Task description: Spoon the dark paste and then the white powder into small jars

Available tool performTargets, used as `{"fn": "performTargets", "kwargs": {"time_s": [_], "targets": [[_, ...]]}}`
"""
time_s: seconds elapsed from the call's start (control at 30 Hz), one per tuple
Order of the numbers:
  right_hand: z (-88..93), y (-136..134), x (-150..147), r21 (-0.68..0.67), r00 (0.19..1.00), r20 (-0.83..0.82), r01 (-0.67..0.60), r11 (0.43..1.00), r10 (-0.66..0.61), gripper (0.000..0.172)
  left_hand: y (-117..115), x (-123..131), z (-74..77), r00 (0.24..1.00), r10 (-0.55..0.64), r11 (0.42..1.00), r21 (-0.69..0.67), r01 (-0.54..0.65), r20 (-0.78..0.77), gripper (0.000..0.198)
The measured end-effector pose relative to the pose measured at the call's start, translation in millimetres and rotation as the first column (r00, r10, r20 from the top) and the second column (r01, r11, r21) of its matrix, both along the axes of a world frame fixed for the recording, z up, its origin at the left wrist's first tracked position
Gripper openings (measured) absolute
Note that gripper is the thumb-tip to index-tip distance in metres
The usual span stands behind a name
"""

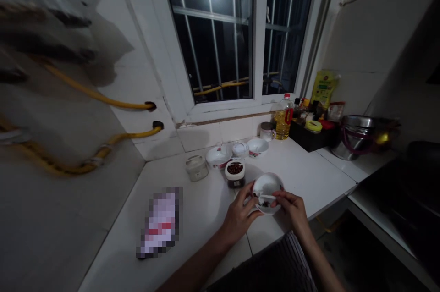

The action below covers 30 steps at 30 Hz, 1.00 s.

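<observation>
A small white bowl [267, 187] is tilted up over the white counter [202, 209], gripped at its left rim by my left hand [240, 214]. Dark bits lie inside the bowl near the lower rim. My right hand [290, 209] pinches a small white spoon [265, 198] that reaches into the bowl among those bits. Just behind the bowl stands an open jar of dark red spice [235, 173].
Along the back wall stand a lidded glass jar [197, 167], two patterned bowls [218, 156] [257, 146], a small white lid [240, 149], an oil bottle [283, 118] and a dark tray of condiments [311, 134]. A steel pot [355, 134] sits right. A packet [160, 223] lies left.
</observation>
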State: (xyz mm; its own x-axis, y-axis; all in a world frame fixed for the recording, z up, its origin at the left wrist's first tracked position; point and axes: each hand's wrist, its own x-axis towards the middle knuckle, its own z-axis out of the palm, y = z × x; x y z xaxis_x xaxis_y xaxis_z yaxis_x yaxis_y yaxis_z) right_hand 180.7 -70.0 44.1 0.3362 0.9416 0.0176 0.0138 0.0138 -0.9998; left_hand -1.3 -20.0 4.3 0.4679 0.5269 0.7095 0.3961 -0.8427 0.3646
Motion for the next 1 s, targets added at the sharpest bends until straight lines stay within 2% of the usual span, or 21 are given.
{"fn": "performTargets", "kwargs": {"time_s": [0.17, 0.37, 0.5, 0.6, 0.8, 0.9, 1.0], "targets": [[4.2, -3, 4, -0.010, 0.976, -0.214, 0.045, 0.999, -0.046, 0.027, 0, 0, 0.2, 1.000, 0.019, 0.999, -0.028, -0.018, 0.008, 0.023], [2.8, -3, 8, 0.023, 0.972, -0.224, 0.077, 0.997, -0.070, 0.029, 3, 1, -2.3, 0.997, 0.013, 0.997, -0.077, -0.007, 0.081, 0.020], [5.8, 0, 13, 0.069, 0.984, -0.169, 0.068, 0.995, -0.056, 0.029, 7, 0, -3.7, 0.986, 0.059, 0.990, -0.138, -0.037, 0.157, 0.020], [15.4, 8, 13, 0.119, 0.990, -0.138, 0.052, 0.992, -0.035, 0.028, 11, 0, -4.7, 0.979, 0.104, 0.976, -0.206, -0.066, 0.177, 0.021], [40.2, 47, -1, 0.251, 0.999, -0.031, -0.031, 0.968, 0.041, 0.029, 12, 1, -4.7, 0.972, 0.126, 0.948, -0.314, -0.059, 0.197, 0.020], [45.0, 68, -13, 0.299, 0.993, 0.104, -0.092, 0.950, 0.063, 0.033, 11, 3, -3.6, 0.966, 0.141, 0.936, -0.346, -0.058, 0.218, 0.023], [43.5, 80, -24, 0.345, 0.931, 0.361, -0.175, 0.922, 0.041, 0.031, 12, 5, -3.1, 0.966, 0.148, 0.920, -0.387, -0.056, 0.214, 0.027]]}}
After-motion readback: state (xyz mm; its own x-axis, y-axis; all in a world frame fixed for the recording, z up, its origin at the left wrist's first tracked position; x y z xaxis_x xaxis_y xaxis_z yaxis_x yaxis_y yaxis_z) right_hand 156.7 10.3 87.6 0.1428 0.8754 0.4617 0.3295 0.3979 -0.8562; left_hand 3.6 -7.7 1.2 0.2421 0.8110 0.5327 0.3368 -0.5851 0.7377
